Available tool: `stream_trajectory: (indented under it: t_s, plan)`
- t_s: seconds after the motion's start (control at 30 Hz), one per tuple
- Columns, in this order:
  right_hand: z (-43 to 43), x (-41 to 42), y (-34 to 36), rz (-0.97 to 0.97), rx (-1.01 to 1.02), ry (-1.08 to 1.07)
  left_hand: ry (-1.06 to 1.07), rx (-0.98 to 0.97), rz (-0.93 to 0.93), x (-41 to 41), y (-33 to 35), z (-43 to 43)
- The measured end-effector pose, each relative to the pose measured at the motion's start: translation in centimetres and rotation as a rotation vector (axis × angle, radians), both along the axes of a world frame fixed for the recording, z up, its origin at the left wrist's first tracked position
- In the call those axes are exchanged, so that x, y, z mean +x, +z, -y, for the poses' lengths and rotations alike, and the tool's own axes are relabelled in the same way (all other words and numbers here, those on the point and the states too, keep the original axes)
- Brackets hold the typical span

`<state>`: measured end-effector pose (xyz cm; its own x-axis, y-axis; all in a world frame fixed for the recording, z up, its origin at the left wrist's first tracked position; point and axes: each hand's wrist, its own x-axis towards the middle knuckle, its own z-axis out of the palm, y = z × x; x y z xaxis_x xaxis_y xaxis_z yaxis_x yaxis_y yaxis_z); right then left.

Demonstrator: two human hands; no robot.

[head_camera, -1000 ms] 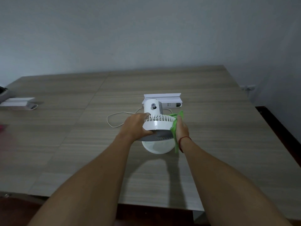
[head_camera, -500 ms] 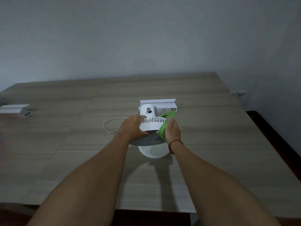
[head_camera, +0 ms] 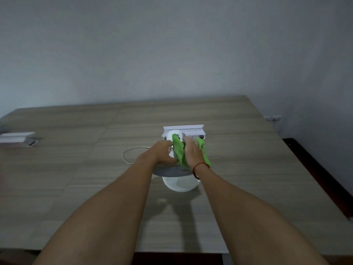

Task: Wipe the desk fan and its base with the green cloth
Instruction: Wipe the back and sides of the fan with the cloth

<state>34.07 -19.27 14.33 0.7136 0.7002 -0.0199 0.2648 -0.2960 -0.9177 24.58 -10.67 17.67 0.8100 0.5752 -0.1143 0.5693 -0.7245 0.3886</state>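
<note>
1. While the left hand point(head_camera: 162, 154) grips the white desk fan point(head_camera: 172, 170), the right hand point(head_camera: 192, 156) presses the green cloth point(head_camera: 178, 153) onto the rear of the fan head.
2. Desk fan: stands on the tabletop point(head_camera: 76, 169), roughly midway between the near and far edges and slightly closer to the right edge than the left. The head is tipped forward, with the grille facing down and toward the near edge. The round base point(head_camera: 180, 185) rests on the tabletop beneath it.
3. Left hand: fingers point(head_camera: 166, 145) are curled round the left side of the rear housing with the thumb on the near side, clamped on the fan head.
4. Right hand: lies flat on the cloth. Fingers point(head_camera: 188, 144) are fairly straight and close together, pointing toward the far edge; the tips are blurred. A red string bracelet point(head_camera: 199, 165) circles the wrist.
5. Green cloth: draped over the rear housing and showing on both sides of the right hand. One fold hangs past the right rim of the head.
6. White cable point(head_camera: 122, 156): loops on the tabletop to the left of the fan.
7. White box point(head_camera: 183, 128): sits just behind the fan, on the far-edge side.
8. Second white box point(head_camera: 16, 139): sits at the left edge, well apart from the fan.
</note>
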Motion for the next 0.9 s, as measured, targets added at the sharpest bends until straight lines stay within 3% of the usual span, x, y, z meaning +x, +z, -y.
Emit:
stream_trajectory:
  t_s: [0.1,0.27,0.47,0.6,0.7,0.9]
  plan:
    - [0.8,0.2,0.2,-0.178,0.113,-0.136,0.126,-0.053,0.119,0.6,0.7,1.3]
    - [2.0,1.9,-0.9,-0.255,0.151,-0.278,0.250,0.119,0.119,1.8,0.4,3.5]
    - [2.5,3.3,-2.3,-0.485,0.035,-0.312,0.224,0.311,0.062,2.4,-0.3,3.6]
    - [3.2,4.4,-3.0,-0.431,-0.029,-0.376,0.237,0.308,0.139,2.7,0.0,3.7]
    - [3.7,5.1,-2.0,-0.532,0.017,-0.439,0.298,0.338,0.128,3.0,0.1,4.2]
    - [4.8,5.1,-1.1,-0.626,-0.052,-0.276,0.421,0.321,0.160,3.8,0.1,4.4]
